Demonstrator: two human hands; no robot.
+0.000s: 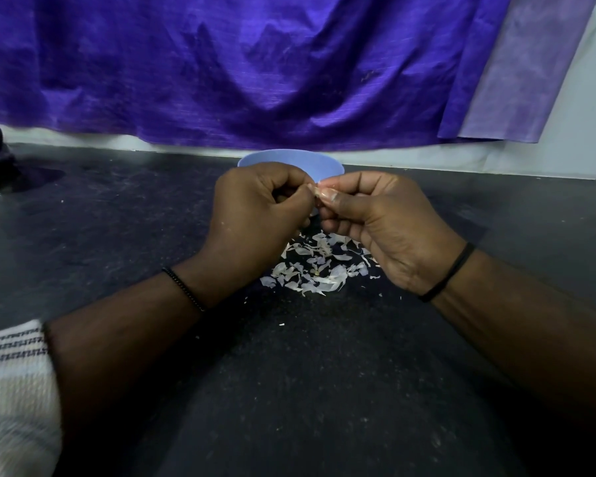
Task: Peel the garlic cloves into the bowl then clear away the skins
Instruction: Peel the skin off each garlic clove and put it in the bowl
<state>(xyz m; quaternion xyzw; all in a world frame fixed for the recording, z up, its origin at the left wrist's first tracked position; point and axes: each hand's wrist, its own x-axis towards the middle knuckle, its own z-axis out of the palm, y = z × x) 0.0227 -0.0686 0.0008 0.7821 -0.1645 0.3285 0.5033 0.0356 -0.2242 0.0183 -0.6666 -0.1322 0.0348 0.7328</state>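
- Our left hand (255,204) and right hand (375,215) meet at the centre of the frame, fingertips together, both pinching one small garlic clove (319,194) held above the worktop (117,235); only a pale sliver of it shows between the thumbs.
- To peel well here, we judge it best to hold the clove steady with one hand and catch the loose edge of skin with the other thumbnail, pulling it away in a strip rather than crumbling it.
- We should keep the work low over the skins (319,266) so new scraps land on the existing pile just below the hands, which will make sweeping up easier.
- Once bare, the clove goes a short way forward into the blue bowl (289,163), which stands just behind our hands at the upper centre, close to the hanging purple cloth (255,63).
- Counting: one clove in hand, one bowl, two hands, one scattered heap of many skin flakes, too many and too overlapped for us to number.
- We cannot see inside the bowl, so how many peeled cloves it holds is unknown.
- No unpeeled cloves are visible on the worktop.
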